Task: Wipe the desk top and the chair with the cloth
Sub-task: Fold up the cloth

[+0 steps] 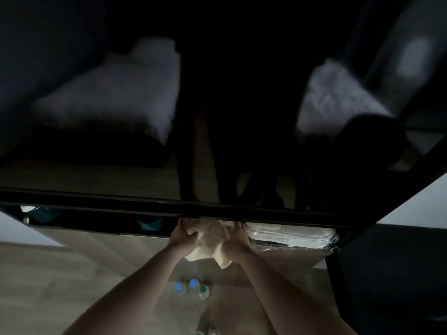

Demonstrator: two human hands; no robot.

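Observation:
A pale cream cloth [212, 240] is bunched between both my hands, just under the lower edge of a large dark screen [217, 105]. My left hand [182, 235] grips the cloth's left side with curled fingers. My right hand [235, 240] clutches its right side, and a tail of cloth hangs below it. Both forearms reach up from the bottom of the view. The light wooden desk top [101, 247] lies beneath the cloth. No chair is clearly seen; only a dark reflection shows in the screen.
A stack of folded white towels in clear wrap [290, 234] lies right of my hands. Water bottles with blue caps [191, 287] stand below the desk edge. A black unit [391, 274] stands at the right. Beds are reflected in the screen.

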